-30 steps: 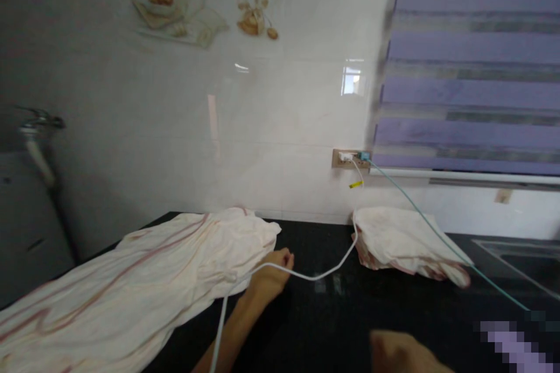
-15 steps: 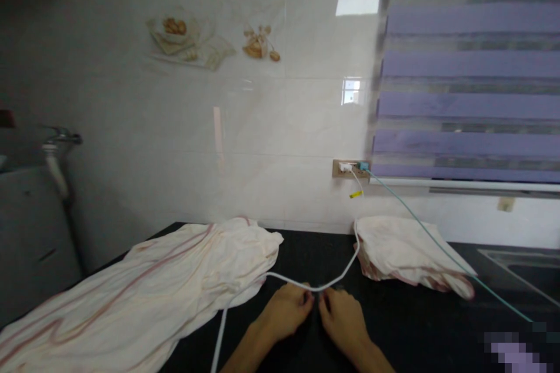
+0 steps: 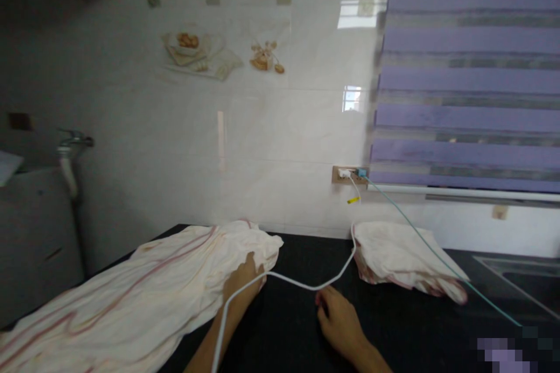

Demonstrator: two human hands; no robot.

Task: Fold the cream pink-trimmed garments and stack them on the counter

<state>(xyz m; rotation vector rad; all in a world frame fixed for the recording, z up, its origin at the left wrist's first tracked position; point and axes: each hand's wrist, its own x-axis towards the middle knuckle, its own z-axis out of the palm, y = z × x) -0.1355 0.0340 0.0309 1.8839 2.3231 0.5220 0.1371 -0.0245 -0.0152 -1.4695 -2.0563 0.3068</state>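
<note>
I have my left hand [image 3: 242,281] resting flat on the near right edge of the long white cloth [image 3: 144,297], fingers spread and released, not gripping the fabric as far as I can tell. The cloth lies rumpled along the left of the dark surface [image 3: 289,326], running from the far wall toward the near left corner, with faint pink stripes along it. A white cable [image 3: 301,284] crosses over my left wrist and loops across the surface to the wall socket [image 3: 350,175] at the far side. My right hand [image 3: 339,317] lies palm down on the surface, fingers loose, its fingertips just beside the low point of the cable; I cannot tell if they touch it. A folded white cloth [image 3: 402,253] sits far right, under a teal cable [image 3: 420,239].
</note>
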